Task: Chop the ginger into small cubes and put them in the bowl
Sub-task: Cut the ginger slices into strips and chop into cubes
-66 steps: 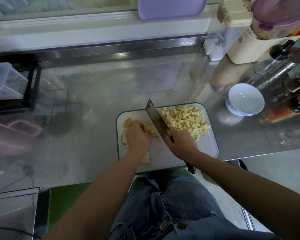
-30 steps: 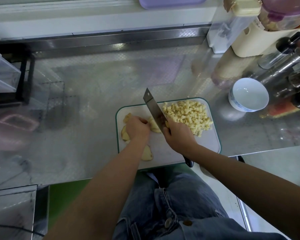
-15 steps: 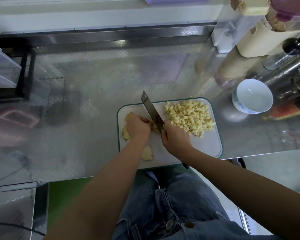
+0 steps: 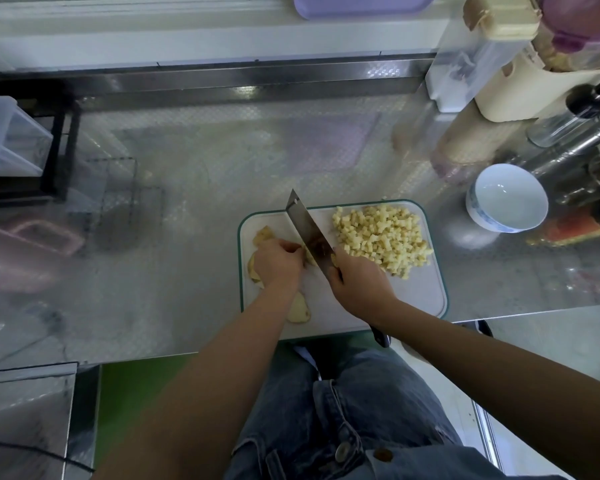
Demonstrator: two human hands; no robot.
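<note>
Leftwards crept cleaver [image 4: 309, 230], touching ginger [image 4: 307, 259] | my left hand [image 4: 278, 263] curls over ginger, just left of blade | my right hand [image 4: 357, 282] grips handle | blade runs near-right to far-left

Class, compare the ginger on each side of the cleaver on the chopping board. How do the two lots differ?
Right of the cleaver, the ginger cubes are small, even and heaped; left of it, the ginger slices are larger, flat and scattered. The cubes lie untouched; the left hand holds some slices. Both sit on the chopping board, none in the bowl.
</note>
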